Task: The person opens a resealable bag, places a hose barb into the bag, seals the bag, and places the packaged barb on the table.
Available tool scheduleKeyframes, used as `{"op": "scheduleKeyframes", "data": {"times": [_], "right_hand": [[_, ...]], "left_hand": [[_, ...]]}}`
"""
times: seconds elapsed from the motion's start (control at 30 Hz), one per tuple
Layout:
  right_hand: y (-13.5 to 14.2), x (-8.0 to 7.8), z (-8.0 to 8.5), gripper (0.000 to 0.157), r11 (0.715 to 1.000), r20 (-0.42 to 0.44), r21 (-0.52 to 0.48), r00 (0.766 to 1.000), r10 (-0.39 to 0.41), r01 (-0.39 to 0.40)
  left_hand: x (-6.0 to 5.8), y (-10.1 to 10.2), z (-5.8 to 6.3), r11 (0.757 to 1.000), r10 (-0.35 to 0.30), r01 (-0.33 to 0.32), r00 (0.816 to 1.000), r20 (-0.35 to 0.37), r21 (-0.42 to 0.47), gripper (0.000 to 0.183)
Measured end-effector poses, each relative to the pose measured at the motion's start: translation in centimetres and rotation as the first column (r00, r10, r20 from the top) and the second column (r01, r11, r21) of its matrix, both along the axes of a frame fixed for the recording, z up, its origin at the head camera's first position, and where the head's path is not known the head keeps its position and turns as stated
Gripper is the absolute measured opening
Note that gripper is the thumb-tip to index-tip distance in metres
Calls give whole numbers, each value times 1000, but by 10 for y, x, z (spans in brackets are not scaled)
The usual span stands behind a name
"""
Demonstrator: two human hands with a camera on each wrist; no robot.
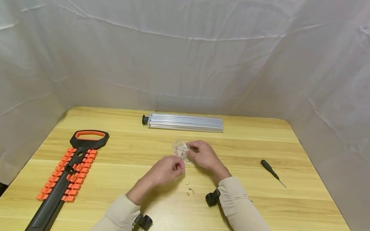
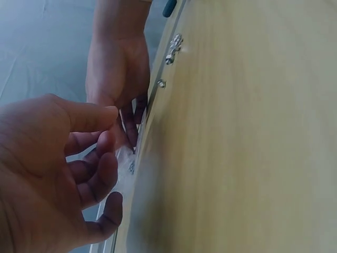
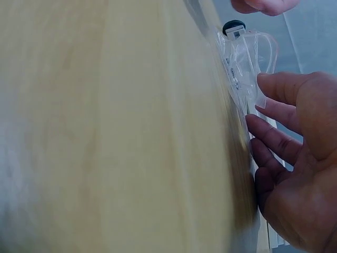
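Note:
A small clear plastic bag (image 1: 181, 148) lies near the middle of the table with small metal parts inside. My right hand (image 1: 203, 155) pinches its edge between thumb and forefinger, the other fingers curving low over the wood. Just nearer to me, my left hand (image 1: 166, 170) has its thumb and forefinger tips drawn close together and the other fingers curled. Whether a tiny part sits between those tips I cannot tell. In the right wrist view, the left fingers (image 3: 266, 5) show apart from the bag. Several small metal parts (image 1: 189, 189) lie loose on the table between my forearms.
A silver aluminium profile (image 1: 185, 123) with a black knob lies along the back. On the left is a black rack (image 1: 69, 167) with orange clips and a handle. A black screwdriver (image 1: 269, 168) lies to the right. White curtains (image 1: 187, 66) surround the table.

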State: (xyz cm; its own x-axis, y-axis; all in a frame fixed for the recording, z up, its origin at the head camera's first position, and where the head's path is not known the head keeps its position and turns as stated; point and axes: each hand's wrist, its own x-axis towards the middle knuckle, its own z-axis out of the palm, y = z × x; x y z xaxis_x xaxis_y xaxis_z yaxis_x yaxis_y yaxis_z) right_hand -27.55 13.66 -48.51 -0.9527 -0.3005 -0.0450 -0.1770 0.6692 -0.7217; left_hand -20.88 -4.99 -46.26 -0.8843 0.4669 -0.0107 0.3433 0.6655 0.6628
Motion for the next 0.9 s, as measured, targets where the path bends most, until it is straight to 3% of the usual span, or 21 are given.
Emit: {"op": "scheduleKeyframes", "data": {"times": [0.2,0.47,0.9], "right_hand": [[1,1,0,41,1000,-17,12,1000,-2,2],[1,0,-1,40,1000,-50,24,999,20,-19],[0,1,2,40,999,-51,38,998,26,-24]], "left_hand": [[5,7,-2,997,-57,58,998,26,-53,6],[11,12,-3,967,-102,97,995,-10,-235,10],[15,13,-4,968,-102,88,994,-47,-236,5]]}}
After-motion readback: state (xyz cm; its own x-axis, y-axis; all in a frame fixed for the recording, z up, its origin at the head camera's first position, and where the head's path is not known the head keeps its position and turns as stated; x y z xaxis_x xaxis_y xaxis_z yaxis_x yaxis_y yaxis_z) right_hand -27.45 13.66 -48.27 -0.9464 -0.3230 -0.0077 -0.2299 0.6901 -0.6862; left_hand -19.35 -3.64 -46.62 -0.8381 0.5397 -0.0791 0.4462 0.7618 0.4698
